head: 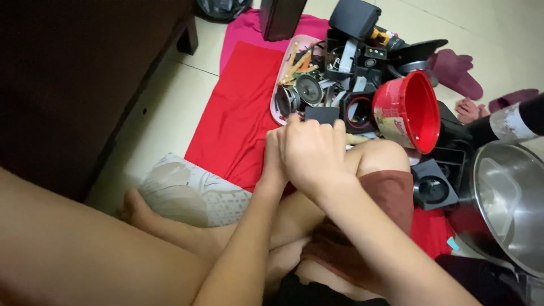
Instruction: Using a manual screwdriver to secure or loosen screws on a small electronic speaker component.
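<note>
both hands (306, 150) clasped together at small black part (321, 115); grip hidden, cannot tell; parts pile (340, 68) unsorted on tray.

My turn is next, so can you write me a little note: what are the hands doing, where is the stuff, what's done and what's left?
Left hand: pressed against the right, closed; anything in it is hidden.
Right hand: closed over the left, fingertips at a small dark box.
Things: pink tray of round speakers and black parts on the red cloth; red bucket tipped on its side; steel pot at right.
Done: not clear from this view.
Left: the pile looks unsorted.
</note>
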